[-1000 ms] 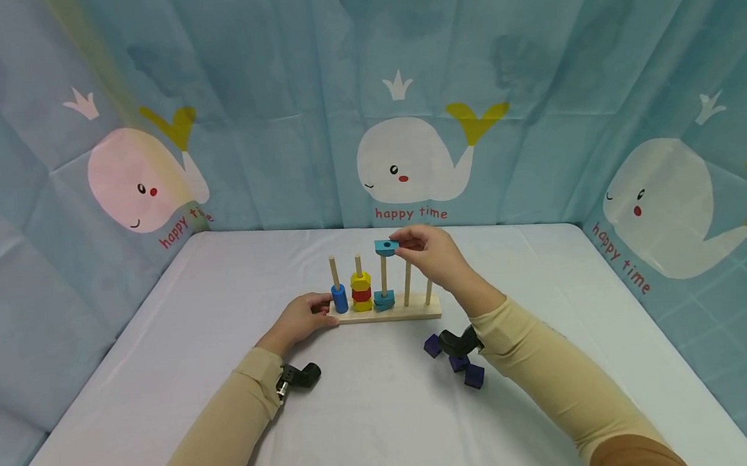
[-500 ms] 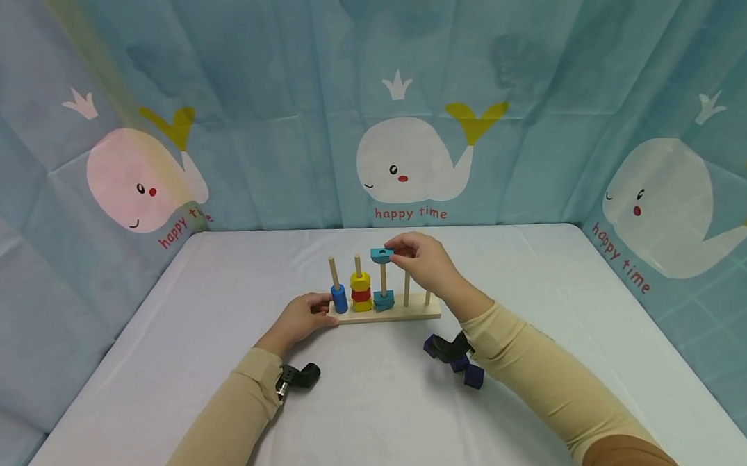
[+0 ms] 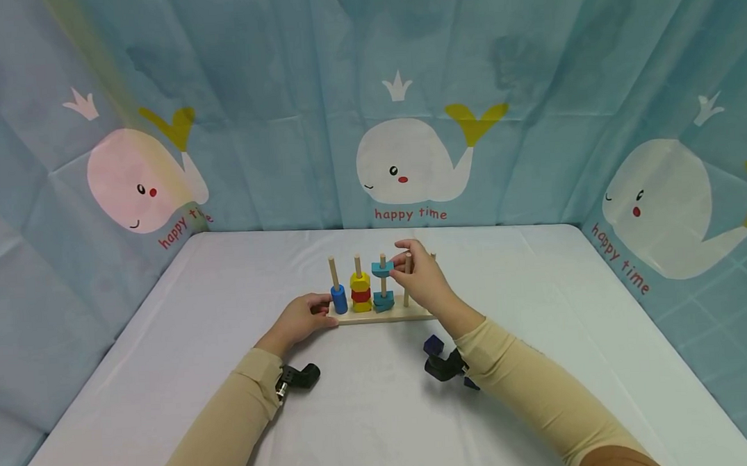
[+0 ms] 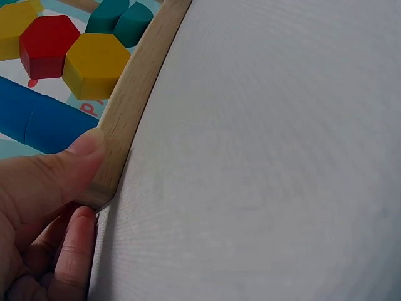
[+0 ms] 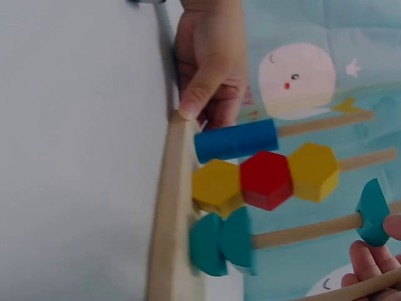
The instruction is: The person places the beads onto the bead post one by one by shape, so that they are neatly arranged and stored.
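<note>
A wooden peg stacker stands on the white table. My left hand grips its left end, the thumb pressing on the wood in the left wrist view. With my right hand I pinch a teal half-round block, threaded on the upper part of the third peg. Two more teal half-round blocks sit at that peg's bottom. The first peg carries blue cylinders. On the second are a yellow, a red and another yellow hexagonal block. My right hand partly hides the two bare pegs.
Dark purple cubes lie on the table below my right forearm, partly covered by the black wrist camera mount. Another black mount sits on my left wrist. A blue whale-print curtain surrounds the table.
My right hand has moved down and slightly left, bringing the teal block from above the third peg onto it, with the peg tip now showing through. The left hand stays in place.
</note>
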{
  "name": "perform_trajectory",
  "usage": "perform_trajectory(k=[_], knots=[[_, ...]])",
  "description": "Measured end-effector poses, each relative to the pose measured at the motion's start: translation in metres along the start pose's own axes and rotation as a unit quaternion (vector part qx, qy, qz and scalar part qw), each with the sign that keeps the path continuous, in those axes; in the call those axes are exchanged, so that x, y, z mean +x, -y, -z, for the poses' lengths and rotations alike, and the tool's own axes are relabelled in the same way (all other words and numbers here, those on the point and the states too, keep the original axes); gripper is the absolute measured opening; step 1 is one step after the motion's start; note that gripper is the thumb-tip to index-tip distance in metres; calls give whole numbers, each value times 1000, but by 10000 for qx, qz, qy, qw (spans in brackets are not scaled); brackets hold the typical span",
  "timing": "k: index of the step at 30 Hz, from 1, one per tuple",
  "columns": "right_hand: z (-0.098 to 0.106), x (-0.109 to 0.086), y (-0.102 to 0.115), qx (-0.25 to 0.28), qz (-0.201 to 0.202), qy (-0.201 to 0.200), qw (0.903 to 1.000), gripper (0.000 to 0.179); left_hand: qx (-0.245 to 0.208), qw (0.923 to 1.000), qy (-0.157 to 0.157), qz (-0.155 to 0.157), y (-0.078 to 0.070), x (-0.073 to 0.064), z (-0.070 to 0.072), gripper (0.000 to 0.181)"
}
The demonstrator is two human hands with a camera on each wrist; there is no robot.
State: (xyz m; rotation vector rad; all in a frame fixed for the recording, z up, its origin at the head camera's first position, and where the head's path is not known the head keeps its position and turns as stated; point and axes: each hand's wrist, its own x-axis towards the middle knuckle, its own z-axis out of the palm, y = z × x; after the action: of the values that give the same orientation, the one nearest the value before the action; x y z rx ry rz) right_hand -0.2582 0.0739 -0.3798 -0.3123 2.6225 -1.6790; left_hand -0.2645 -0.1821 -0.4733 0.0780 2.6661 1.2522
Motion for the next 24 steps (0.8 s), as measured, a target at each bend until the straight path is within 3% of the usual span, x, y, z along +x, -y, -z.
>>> perform_trajectory(k=[11,24], knots=[[-13,-2,-26,241,-384,-117,9989,34,44,10000,-49,36,-2,-1,-2,57],[-20,-2,-42,-32,-370,24,9993,33,62,9999,-66,102,-2,-1,-1,58]])
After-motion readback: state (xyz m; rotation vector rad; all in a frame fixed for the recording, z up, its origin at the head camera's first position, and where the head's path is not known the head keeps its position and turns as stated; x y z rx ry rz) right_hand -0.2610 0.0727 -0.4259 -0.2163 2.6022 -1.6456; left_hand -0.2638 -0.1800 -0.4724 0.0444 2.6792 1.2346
